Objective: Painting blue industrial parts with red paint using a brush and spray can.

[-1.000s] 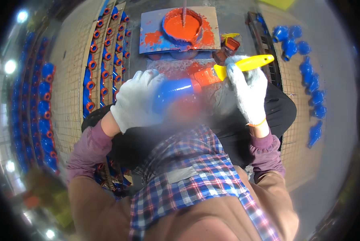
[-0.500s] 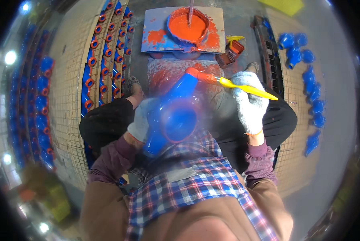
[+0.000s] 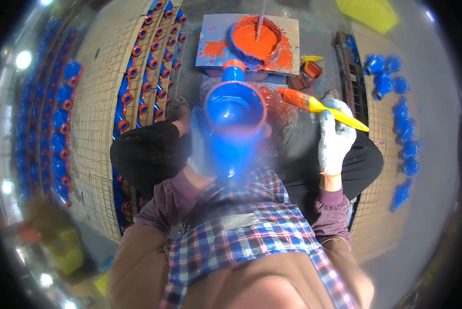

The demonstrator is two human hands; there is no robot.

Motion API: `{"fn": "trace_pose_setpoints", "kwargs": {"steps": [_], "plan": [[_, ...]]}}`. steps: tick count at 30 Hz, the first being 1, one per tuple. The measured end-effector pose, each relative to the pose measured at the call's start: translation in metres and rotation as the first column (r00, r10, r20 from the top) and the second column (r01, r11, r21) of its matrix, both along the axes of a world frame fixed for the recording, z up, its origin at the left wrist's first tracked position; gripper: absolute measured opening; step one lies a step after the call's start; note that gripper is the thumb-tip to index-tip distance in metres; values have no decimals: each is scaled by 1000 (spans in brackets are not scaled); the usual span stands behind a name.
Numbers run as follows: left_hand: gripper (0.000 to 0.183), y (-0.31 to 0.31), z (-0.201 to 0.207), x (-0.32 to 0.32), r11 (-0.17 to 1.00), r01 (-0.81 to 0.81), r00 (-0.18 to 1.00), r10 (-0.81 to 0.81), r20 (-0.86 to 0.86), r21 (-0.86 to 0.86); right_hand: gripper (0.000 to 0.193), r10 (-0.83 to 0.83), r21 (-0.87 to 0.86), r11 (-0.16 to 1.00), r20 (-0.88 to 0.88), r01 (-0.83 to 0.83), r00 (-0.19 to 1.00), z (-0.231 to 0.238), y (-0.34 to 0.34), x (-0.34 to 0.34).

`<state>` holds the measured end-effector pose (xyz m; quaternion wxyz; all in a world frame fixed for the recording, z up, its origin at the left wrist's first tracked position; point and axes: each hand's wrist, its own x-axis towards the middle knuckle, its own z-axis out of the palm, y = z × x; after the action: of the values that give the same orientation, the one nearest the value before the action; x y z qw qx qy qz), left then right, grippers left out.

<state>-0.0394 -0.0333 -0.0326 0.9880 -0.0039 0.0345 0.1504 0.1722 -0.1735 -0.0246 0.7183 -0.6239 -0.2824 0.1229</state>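
Observation:
My left hand (image 3: 197,144), in a white glove, grips a glossy blue hollow metal fitting (image 3: 228,149) from its left side. The fitting's wide round mouth faces up and has an orange-red rim. Its narrower neck points away from me and ends in an orange-red ring. Part of the fitting and most of my left fingers are blurred or hidden. In my gloved right hand (image 3: 336,139) is a paintbrush (image 3: 341,117) with a yellow handle, its bristles coated orange-red. The bristles point left and stand apart from the fitting.
A pot of orange-red paint (image 3: 251,42) with a stick (image 3: 262,18) stands on a splattered board (image 3: 210,36) ahead. Racks of blue fittings with red rims (image 3: 132,72) line the left. More blue fittings (image 3: 408,149) lie on a panel at right. Small red containers (image 3: 312,69) sit beside the board.
The fitting has turned so its neck points straight ahead and its mouth shows more fully. The brush has come off the neck's end ring and moved to the right.

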Motion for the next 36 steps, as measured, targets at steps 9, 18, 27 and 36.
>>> {"fn": "trace_pose_setpoints", "kwargs": {"steps": [9,18,27,36], "plan": [[91,46,26,4,975,-210,978,211,1,73,23,-132,-34,991,44,133,990,14,2,9],[73,92,4,10,935,136,908,15,-419,327,23,-76,-16,997,-212,74,974,18,42,21],[43,122,-18,-6,897,164,867,67,-494,410,26,-80,-134,986,140,98,987,-25,153,78],[73,134,-17,-19,781,200,764,254,-593,591,35,56,-400,874,646,276,761,-84,215,101]]}}
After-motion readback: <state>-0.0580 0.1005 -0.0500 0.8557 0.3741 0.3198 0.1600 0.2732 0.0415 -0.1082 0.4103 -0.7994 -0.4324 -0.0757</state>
